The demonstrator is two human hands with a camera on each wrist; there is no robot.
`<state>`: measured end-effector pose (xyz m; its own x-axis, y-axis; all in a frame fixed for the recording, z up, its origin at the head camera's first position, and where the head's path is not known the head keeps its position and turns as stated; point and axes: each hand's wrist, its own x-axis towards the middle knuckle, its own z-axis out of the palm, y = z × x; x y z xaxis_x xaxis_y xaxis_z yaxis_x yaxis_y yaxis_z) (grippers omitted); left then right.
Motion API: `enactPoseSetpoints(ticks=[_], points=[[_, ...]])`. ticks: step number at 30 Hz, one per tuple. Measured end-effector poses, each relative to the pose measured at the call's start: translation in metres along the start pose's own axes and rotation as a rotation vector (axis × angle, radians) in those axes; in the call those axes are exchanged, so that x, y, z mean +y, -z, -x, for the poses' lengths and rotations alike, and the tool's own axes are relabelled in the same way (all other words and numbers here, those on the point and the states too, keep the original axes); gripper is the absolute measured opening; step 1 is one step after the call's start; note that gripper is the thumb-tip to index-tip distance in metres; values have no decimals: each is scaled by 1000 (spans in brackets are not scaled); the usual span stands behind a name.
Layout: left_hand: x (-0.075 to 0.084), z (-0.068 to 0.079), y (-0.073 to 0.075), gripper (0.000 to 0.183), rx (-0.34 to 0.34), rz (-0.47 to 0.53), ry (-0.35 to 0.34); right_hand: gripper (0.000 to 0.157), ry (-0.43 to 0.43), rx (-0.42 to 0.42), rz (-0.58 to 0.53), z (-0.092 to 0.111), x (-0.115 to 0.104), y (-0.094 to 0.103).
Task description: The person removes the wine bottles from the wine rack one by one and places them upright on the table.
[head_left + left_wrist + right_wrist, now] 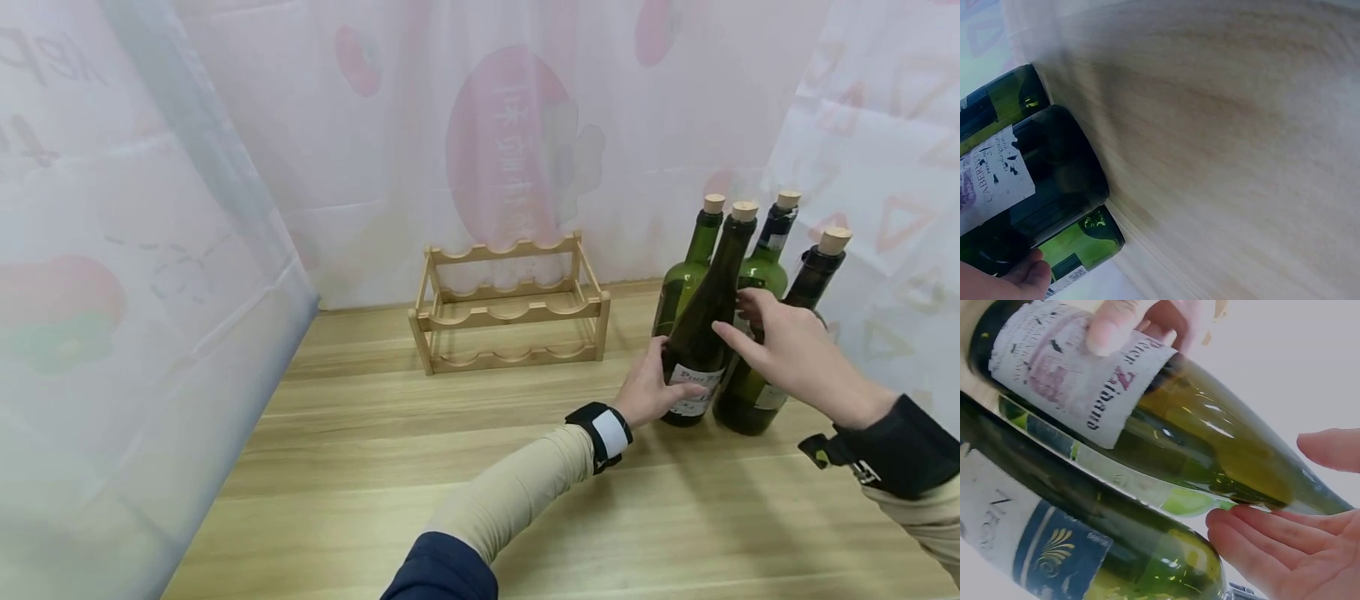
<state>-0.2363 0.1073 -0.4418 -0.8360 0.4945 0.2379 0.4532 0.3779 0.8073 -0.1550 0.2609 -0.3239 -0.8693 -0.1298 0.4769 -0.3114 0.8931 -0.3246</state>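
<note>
My left hand (648,387) holds a dark green wine bottle (701,333) low down, its thumb on the white label (1066,375) and fingers round the far side. The corked bottle leans slightly right at the top. My right hand (806,350) is at this bottle's upper part, thumb and fingers spread on either side of its tapering shoulder. Just right of it stands another dark corked bottle (750,404), partly hidden by my right hand. Behind them are a green bottle (678,283) at left and another green bottle (763,271) at right, both corked.
A light wooden wine rack (487,317) with scalloped rails stands left of the bottles, near the back of the wood-grain table (360,467). Printed white curtains (375,167) hang behind and on both sides. The bottles stand close together near the right curtain.
</note>
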Motion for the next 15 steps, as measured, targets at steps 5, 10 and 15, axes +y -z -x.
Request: enactPoseSetpoints(ticks=[5, 10, 15], points=[[-1, 0, 1, 73, 4, -4, 6, 31, 76, 59, 53, 10, -4, -3], [-2, 2, 1, 75, 24, -22, 28, 15, 100, 24, 70, 14, -10, -11], [-1, 8, 5, 86, -9, -31, 43, 10, 134, -41, 55, 18, -15, -24]])
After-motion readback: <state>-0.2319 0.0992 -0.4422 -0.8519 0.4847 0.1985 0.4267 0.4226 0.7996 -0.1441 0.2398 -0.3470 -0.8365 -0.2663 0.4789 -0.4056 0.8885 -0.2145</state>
